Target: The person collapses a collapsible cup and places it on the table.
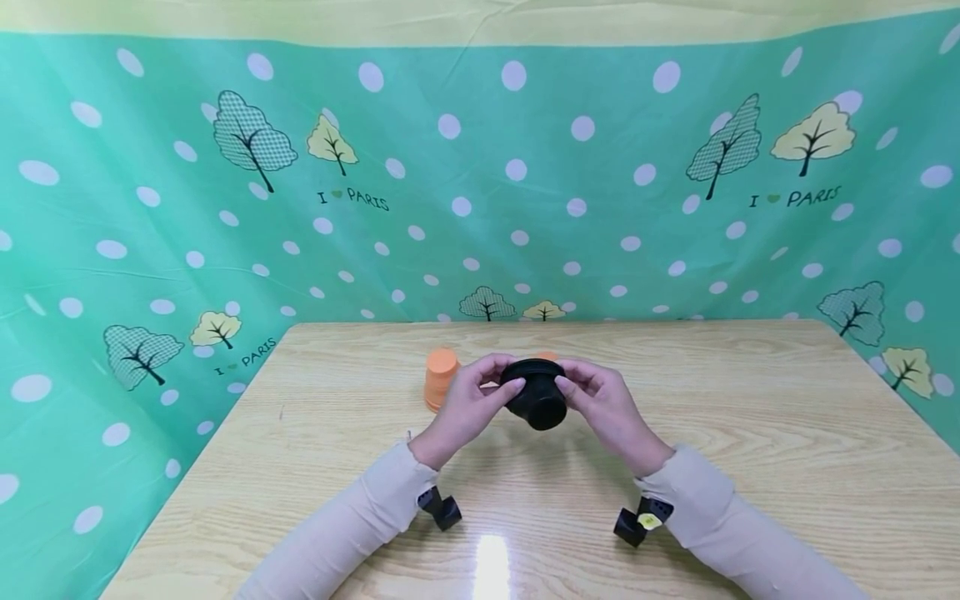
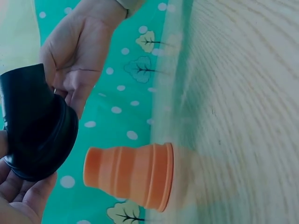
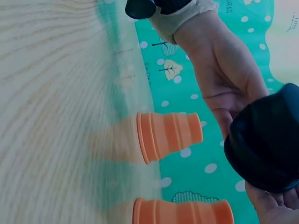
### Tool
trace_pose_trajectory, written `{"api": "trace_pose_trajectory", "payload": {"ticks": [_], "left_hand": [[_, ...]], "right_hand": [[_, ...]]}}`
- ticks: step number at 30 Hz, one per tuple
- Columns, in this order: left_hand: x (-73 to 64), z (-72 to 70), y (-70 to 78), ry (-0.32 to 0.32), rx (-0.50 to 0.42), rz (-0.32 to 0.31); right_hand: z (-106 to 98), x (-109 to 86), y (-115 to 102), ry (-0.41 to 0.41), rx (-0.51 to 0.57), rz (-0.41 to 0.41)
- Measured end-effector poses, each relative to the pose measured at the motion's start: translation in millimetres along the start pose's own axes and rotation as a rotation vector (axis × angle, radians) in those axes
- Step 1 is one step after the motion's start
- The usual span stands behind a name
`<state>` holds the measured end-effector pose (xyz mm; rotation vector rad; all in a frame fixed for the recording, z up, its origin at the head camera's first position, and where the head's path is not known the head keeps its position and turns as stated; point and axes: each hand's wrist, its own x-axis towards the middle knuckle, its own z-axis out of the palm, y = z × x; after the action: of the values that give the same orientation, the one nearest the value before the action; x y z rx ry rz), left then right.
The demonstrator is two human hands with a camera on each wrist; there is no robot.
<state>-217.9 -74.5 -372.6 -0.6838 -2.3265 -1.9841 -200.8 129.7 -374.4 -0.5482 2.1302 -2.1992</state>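
Observation:
A black, stepped collapsible cup (image 1: 542, 398) is held in the air over the table by both hands, tilted so that its narrow end faces me. My left hand (image 1: 477, 398) pinches the rim from the left, thumb on the near side. On the opposite side my right hand (image 1: 606, 405) pinches it in the same way. In the left wrist view the black cup (image 2: 37, 121) bulges unevenly near its wide rim. Beyond my left hand an orange collapsible cup (image 1: 441, 379) stands upside down. Another orange cup (image 1: 548, 356) is mostly hidden behind the black one.
Both orange cups, one whole (image 3: 169, 135) and one cut off by the frame edge (image 3: 182, 213), show in the right wrist view. The wooden table (image 1: 750, 400) runs back to a green dotted curtain (image 1: 517, 208). Small black cameras (image 1: 447, 512) are strapped at both wrists.

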Motion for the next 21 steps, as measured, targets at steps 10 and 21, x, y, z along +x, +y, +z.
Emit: {"api": "trace_pose_trajectory", "payload": {"ticks": [10, 21], "left_hand": [[-0.6, -5.0, -2.7, -0.044, 0.04, 0.021], [-2.9, 0.1, 5.7, -0.164, 0.16, 0.049]], "right_hand": [[-5.3, 2.2, -2.3, -0.056, -0.152, 0.037], [2.2, -0.8, -6.5, -0.117, -0.302, 0.032]]}}
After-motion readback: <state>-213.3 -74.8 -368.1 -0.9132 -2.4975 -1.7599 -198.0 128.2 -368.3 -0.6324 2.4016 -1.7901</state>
